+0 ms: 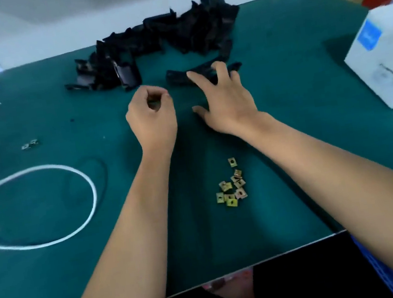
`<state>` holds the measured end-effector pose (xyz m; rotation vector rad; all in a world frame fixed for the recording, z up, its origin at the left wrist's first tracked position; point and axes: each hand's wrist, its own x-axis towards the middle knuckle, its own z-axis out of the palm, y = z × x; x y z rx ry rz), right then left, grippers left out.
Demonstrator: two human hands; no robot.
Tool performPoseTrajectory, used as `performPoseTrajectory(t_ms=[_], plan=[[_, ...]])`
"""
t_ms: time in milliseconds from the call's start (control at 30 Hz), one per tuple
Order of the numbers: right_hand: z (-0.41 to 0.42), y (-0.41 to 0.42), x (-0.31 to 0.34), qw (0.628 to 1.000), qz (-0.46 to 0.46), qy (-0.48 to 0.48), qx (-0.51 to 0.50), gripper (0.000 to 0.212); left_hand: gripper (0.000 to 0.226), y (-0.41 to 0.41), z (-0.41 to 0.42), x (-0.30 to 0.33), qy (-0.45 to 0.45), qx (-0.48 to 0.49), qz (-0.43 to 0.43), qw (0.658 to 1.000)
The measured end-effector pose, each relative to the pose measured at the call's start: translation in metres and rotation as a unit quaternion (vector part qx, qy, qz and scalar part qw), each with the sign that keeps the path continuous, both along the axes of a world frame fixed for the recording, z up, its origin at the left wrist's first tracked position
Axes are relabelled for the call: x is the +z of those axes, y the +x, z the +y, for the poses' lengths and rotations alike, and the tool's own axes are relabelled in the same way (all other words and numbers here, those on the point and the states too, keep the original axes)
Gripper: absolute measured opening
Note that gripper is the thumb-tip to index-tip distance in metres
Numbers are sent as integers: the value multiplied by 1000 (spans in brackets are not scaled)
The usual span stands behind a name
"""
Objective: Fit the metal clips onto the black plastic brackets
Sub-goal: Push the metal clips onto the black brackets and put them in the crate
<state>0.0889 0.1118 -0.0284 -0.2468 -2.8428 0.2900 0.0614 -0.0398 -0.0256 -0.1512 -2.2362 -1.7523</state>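
Observation:
A heap of black plastic brackets lies at the back of the green table. One bracket lies apart, in front of the heap. My right hand is spread over that bracket's right part, its fingertips touching it. My left hand hovers just left of it with fingers curled and pinches a small piece between thumb and fingertips; the piece looks like a metal clip and is mostly hidden. Several brass-coloured metal clips lie in a loose cluster near the table's front, between my forearms.
A white cord loop lies at the left on the green table, with two small metal pieces beyond it. A white box stands at the right edge. The table's front edge runs below the clips.

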Motion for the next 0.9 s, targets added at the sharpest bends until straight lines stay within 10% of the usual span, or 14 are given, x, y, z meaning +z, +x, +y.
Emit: performPoseTrajectory(t_ms=[200, 467, 633, 767, 900], plan=[[2, -25, -1, 993, 38, -107, -36, 27, 12, -21, -16, -1, 230, 16, -120, 966], [18, 11, 15, 882, 294, -367, 39, 15, 19, -33, -14, 0, 210, -10, -148, 966], [15, 27, 17, 755, 111, -607, 221, 26, 77, -33, -34, 10, 246, -271, -298, 882], [11, 29, 12, 765, 12, -582, 276, 38, 59, -21, -31, 6, 182, -410, -253, 857], [16, 29, 15, 786, -2, -575, 228, 55, 50, -21, -28, 0, 189, -351, -212, 892]])
